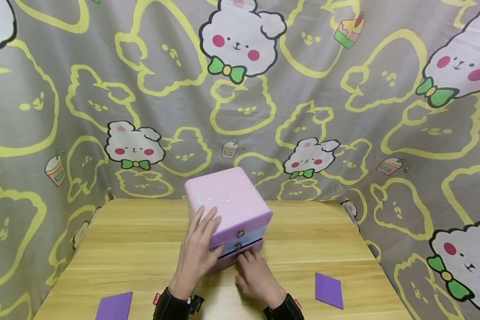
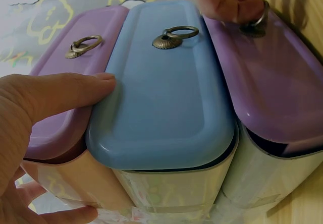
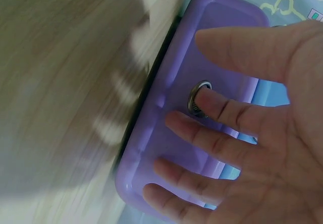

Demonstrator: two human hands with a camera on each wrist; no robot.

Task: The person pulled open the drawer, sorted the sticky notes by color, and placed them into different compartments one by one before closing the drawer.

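A small chest of drawers (image 1: 229, 200) with a pink top stands on the table, turned at an angle. Its front has a purple upper drawer (image 2: 83, 77), a blue middle drawer (image 2: 161, 98) and a purple bottom drawer (image 2: 277, 77), each with a metal ring pull. The bottom drawer juts out slightly. My left hand (image 1: 198, 249) rests on the chest's left side, fingers fairly straight on the top and thumb touching the blue drawer's edge. My right hand (image 1: 257, 276) has its index fingertip hooked through the bottom ring pull (image 3: 193, 100), the other fingers loosely bent by the drawer front.
Purple flat squares lie on the wooden table (image 1: 144, 240): one square (image 1: 114, 306) at the front left, another square (image 1: 329, 290) at the right. A grey curtain (image 1: 240, 111) with rabbit prints hangs behind and along both sides of the table.
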